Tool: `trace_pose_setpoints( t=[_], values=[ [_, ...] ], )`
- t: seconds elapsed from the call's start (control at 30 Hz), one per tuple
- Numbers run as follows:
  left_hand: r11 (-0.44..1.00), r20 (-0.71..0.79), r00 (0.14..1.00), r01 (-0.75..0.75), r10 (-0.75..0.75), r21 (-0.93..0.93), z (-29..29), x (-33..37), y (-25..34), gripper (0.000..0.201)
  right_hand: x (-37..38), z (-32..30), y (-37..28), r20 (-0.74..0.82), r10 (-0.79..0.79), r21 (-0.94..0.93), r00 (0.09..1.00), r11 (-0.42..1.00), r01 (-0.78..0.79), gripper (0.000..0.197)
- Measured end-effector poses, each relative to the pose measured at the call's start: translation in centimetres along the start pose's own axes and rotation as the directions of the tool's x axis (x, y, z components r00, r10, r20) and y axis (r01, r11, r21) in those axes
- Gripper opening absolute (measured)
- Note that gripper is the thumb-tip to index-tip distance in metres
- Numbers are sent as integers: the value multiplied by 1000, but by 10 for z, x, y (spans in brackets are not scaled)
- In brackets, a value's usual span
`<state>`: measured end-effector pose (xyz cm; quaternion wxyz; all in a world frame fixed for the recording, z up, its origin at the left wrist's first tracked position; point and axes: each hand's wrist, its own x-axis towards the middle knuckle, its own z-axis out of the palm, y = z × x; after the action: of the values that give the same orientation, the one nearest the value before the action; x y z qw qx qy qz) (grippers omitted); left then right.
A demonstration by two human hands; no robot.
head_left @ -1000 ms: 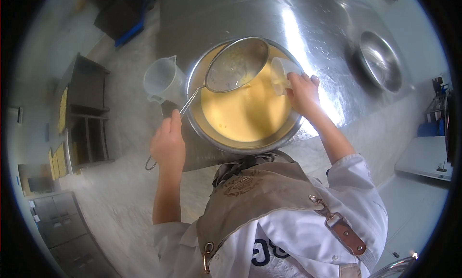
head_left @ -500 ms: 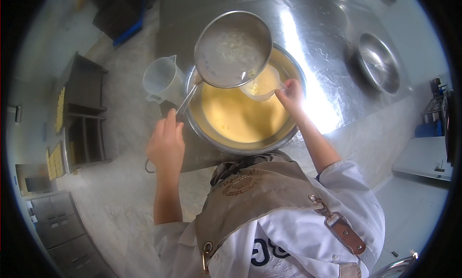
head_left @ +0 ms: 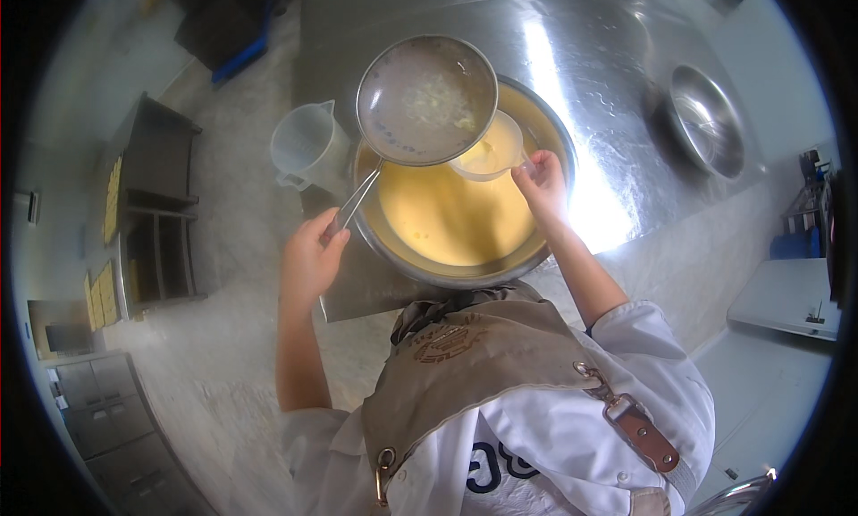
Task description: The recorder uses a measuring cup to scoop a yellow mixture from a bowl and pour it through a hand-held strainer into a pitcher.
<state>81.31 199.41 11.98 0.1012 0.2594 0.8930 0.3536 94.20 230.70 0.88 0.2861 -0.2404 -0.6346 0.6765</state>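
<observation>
My left hand point(head_left: 312, 254) is closed round the handle of a round mesh strainer point(head_left: 420, 96), held above the far part of a large metal bowl point(head_left: 416, 270). Pale yellow bits lie on the mesh. Yellow liquid point(head_left: 447, 221) fills the lower part of the bowl. With bent fingers my right hand point(head_left: 543, 182) grips the handle of a small translucent measuring cup point(head_left: 500, 151). Some of the yellow liquid is in this cup, and its far left side is hidden under the strainer's rim.
Left of the bowl stands a larger clear plastic jug point(head_left: 304, 143). An empty-looking metal bowl point(head_left: 708, 123) sits at the far right of the steel table point(head_left: 411, 7). Dark metal shelving point(head_left: 161, 221) is at the left, beyond the floor point(head_left: 237, 203).
The strainer has turned and shifted slightly nearer and to the left. My left hand has changed its hold on the handle. The cup has moved only a little, to the right.
</observation>
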Motion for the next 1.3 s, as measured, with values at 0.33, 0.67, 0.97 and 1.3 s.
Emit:
trace_pose_setpoints(
  t=[0.33, 0.67, 0.97, 1.3],
  values=[
    [984, 99, 995, 32, -15, -177, -12, 8, -2, 32, -3, 11, -1, 31, -20, -5, 999, 1000, 20, 31],
    [980, 319, 948, 76, -13, -184, -19, 8, 1, 25, -3, 10, 4, -28, -7, 34, 1000, 999, 8, 32],
    [996, 73, 994, 87, -86, -5, -94, 1, -33, 27, 11, 0, 11, -28, -26, 9, 999, 1000, 26, 29],
    [986, 89, 985, 142, -150, 88, -142, 7, -71, 11, 28, -10, -10, 362, -315, -816, 877, 348, 462, 31]
  ],
)
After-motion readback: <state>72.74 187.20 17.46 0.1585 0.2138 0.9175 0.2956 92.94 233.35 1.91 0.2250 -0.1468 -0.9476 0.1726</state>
